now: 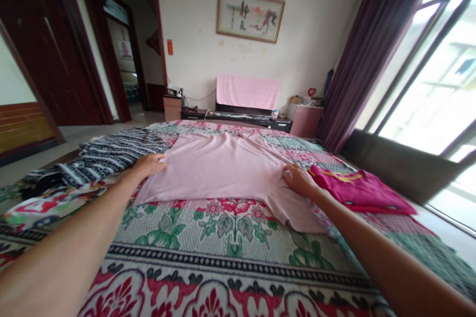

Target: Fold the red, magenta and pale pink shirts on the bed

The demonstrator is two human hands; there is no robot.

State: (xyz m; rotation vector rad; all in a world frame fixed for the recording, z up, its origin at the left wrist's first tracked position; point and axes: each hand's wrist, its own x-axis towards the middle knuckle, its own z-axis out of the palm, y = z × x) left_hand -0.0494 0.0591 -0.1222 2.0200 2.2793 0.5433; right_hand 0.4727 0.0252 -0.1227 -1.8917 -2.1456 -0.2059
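Observation:
A pale pink T-shirt lies spread flat on the flowered bedspread. My left hand rests on the shirt's left edge with its fingers curled over the cloth. My right hand lies on the shirt's right side, near the sleeve, with fingers pressed on the fabric. Both arms reach forward across the bed.
A black-and-white patterned garment lies to the left of the shirt. A magenta garment lies to its right. Beyond the bed stand a low dark cabinet with a pink cloth, a doorway at left and a window with a dark curtain at right.

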